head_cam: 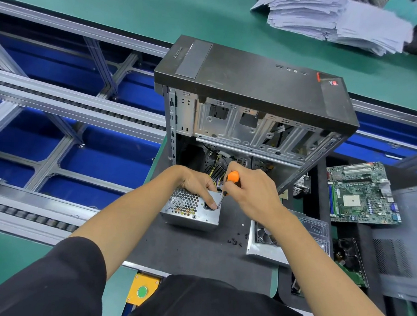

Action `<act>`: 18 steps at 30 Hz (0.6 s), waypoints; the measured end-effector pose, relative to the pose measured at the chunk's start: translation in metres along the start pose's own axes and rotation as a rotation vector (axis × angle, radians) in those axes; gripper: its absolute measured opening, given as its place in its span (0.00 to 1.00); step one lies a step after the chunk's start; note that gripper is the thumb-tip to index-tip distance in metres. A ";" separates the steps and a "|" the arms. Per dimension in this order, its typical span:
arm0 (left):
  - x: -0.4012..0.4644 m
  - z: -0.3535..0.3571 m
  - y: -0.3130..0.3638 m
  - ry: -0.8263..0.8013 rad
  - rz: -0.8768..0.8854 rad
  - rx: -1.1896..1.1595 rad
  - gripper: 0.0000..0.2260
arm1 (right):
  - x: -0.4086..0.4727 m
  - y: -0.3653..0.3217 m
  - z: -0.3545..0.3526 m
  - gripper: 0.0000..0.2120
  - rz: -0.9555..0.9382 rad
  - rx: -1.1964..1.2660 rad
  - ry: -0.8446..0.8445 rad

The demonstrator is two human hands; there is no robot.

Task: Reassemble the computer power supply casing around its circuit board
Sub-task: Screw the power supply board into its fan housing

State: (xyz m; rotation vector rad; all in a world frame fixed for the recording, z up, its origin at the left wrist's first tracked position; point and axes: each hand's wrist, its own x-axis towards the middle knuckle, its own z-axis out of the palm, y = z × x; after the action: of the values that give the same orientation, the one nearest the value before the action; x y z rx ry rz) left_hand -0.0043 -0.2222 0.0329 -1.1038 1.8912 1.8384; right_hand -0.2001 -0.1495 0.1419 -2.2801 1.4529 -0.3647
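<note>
Centrally, power supply (191, 208): on the dark mat of the table (194, 250), before the open computer case (253, 100).
Left hand (196, 183): fingers curled onto its top edge.
Right hand (251, 188): gripping an orange-handled screwdriver (230, 180), tip at the casing.
Loose screws (235, 241): nearby.

Both forearms are bare from elbow to wrist. The left arm wears a black short sleeve (61, 278) of soft, loose cloth that ends near the elbow. A black garment (208, 303) of the same plain cloth covers the body.
</note>
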 end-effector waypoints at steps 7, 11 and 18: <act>-0.005 0.001 0.000 -0.030 0.006 -0.026 0.12 | 0.004 -0.006 -0.006 0.10 -0.122 0.084 0.011; -0.006 0.001 0.001 -0.009 -0.005 -0.059 0.17 | 0.011 -0.007 -0.018 0.12 -0.323 -0.294 -0.043; -0.007 0.000 0.000 -0.036 -0.032 -0.126 0.06 | 0.028 -0.014 -0.039 0.04 -0.507 -0.459 -0.282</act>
State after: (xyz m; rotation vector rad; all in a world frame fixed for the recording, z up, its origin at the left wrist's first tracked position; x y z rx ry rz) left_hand 0.0000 -0.2199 0.0376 -1.1257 1.7490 1.9695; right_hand -0.1936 -0.1779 0.1829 -2.9156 0.8677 0.1728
